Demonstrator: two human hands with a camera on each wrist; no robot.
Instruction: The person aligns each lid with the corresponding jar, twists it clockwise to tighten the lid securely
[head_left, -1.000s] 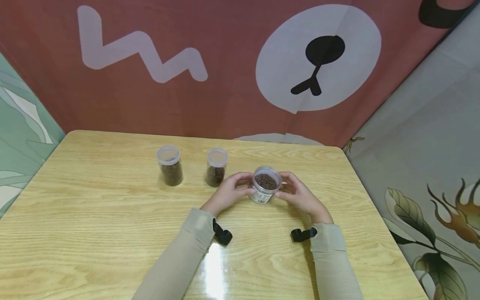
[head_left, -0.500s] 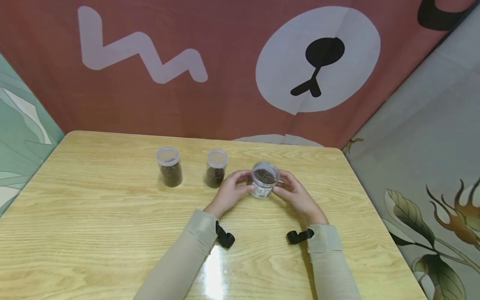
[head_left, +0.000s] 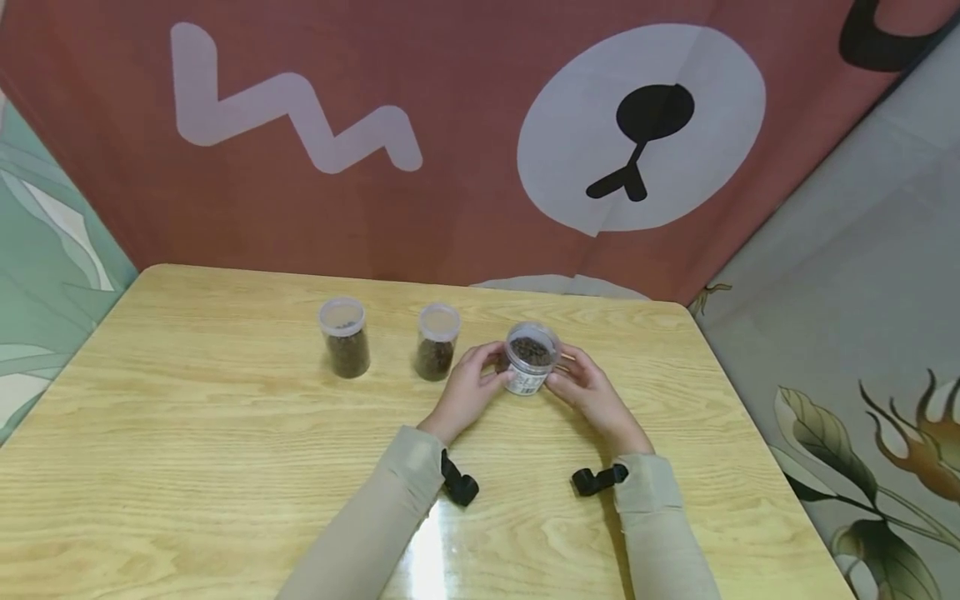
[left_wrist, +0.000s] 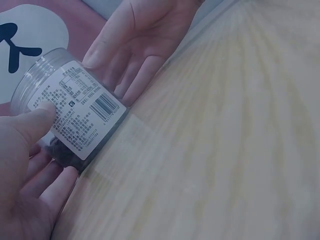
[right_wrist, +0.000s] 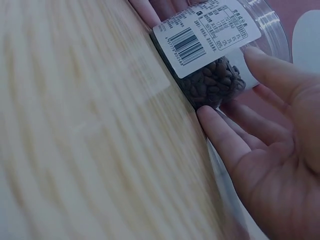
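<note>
Both hands are at a clear plastic jar (head_left: pixel 532 352) with a white printed label, partly filled with small dark brown seed-like pieces. Its threaded rim shows no lid on it. From the left, my left hand (head_left: pixel 469 385) holds the jar; in the left wrist view the thumb lies on the label (left_wrist: pixel 82 112) and the fingers go round the base. On the opposite side my right hand (head_left: pixel 594 393) grips it, thumb on the jar's wall and fingers curving behind. The jar's bottom is right at the tabletop in both wrist views.
Left of the hands stands a lidded clear jar (head_left: pixel 437 343) of dark pieces, close to the left fingers. Another lidded jar (head_left: pixel 346 337) with brown contents is farther left. The wooden table (head_left: pixel 187 433) ends at a printed cloth backdrop (head_left: pixel 450 217).
Both hands and the jar between them have shifted slightly away from the person, toward the back of the table. The two lidded jars have stayed in place; the head view has tilted a little.
</note>
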